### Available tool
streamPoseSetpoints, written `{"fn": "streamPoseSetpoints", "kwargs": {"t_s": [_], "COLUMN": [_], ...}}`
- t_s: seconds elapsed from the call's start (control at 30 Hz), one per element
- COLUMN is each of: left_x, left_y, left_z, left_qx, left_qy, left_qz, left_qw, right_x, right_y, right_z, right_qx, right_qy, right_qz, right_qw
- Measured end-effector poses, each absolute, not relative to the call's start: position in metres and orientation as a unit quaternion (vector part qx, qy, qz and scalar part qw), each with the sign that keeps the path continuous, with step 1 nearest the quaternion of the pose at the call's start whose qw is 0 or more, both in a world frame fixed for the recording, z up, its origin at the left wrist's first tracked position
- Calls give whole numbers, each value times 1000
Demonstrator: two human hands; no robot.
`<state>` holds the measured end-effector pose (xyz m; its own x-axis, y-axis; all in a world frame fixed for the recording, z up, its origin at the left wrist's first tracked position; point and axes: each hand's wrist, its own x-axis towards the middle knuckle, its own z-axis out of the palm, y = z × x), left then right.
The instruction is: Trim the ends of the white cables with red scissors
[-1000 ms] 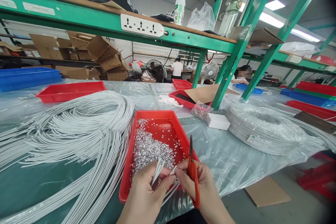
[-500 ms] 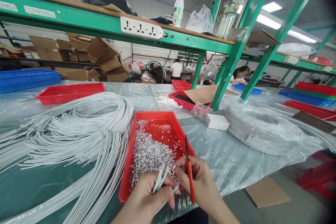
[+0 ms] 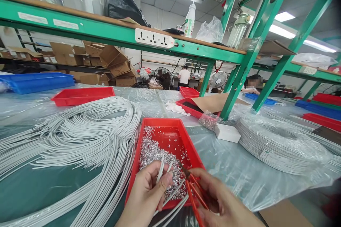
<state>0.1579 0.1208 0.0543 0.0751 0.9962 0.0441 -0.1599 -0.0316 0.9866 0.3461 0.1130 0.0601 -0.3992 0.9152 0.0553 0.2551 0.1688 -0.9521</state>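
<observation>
Thin white cables [image 3: 160, 171] are pinched in my left hand [image 3: 146, 189], their ends sticking up over the near part of a red tray [image 3: 196, 149]. Small shiny silver pieces [image 3: 154, 150] lie heaped on the tray's left side. My right hand [image 3: 220, 197] grips orange-handled scissors [image 3: 193, 198], handles spread and dark blades pointing up and left toward the cable ends. Whether the blades touch a cable I cannot tell. More white cable lengths run down below and between my hands.
A large looped bundle of white cables [image 3: 106, 138] covers the table's left. On the right lie a wrapped cable coil [image 3: 269, 149] and a small white box [image 3: 227, 133]. A green shelf frame [image 3: 241, 78] rises behind. A co-worker [image 3: 184, 75] sits far back.
The scissors have swung from upright with handles together to tilted left with handles spread. My right fingers have left the cable ends. The view has shifted slightly.
</observation>
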Motion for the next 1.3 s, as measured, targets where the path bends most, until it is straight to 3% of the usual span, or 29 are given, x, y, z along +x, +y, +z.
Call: {"fn": "streamPoseSetpoints", "kwargs": {"t_s": [0.23,0.47,0.63,0.9,1.13,1.3], "left_x": [163,163,164,158,151,153], "left_y": [118,115,112,111,113,112], "left_z": [47,48,49,50,45,41], "left_qx": [526,558,571,559,525,511], "left_qy": [443,446,456,467,296,289], "left_qz": [535,548,540,510,401,386], "left_qw": [491,435,418,458,689,712], "right_x": [352,361,365,366,371,374], "right_y": [104,101,94,91,90,98], "right_z": [72,81,82,89,97,90], "right_qx": [-482,-412,-492,-488,-470,-450], "right_qy": [-742,-745,-769,-802,-812,-793], "right_qz": [389,453,348,316,321,375], "right_qw": [256,264,212,135,130,167]}}
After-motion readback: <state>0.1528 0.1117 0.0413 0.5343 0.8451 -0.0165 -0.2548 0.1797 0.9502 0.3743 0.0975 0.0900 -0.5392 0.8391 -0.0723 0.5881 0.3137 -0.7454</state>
